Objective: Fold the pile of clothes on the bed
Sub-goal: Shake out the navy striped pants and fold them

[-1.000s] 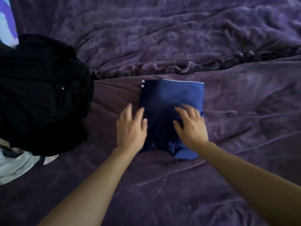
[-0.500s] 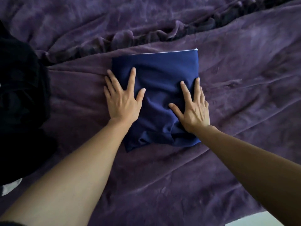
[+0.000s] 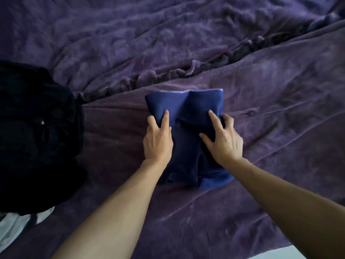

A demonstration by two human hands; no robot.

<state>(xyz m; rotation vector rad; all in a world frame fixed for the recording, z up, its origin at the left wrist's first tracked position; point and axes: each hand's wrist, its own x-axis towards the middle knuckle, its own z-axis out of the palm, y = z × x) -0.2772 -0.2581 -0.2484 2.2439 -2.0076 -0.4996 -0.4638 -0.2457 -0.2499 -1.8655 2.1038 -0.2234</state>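
A folded navy blue garment with a thin white trim along its far edge lies on the purple bedspread in the middle of the view. My left hand pinches its left side, thumb at the edge and fingers on top. My right hand grips its right side, fingers curled round the edge. The cloth bunches up between the two hands, with a crease down the middle. A dark pile of clothes sits at the left, apart from both hands.
A white and dark striped garment pokes out under the dark pile at the lower left. A ruffled seam of the bedspread runs diagonally behind the blue garment. A pale strip shows at the bottom right beyond the bed's edge.
Both hands were flat on the blue garment half a second ago. Now their fingers have closed on its two sides and the cloth has bunched between them.
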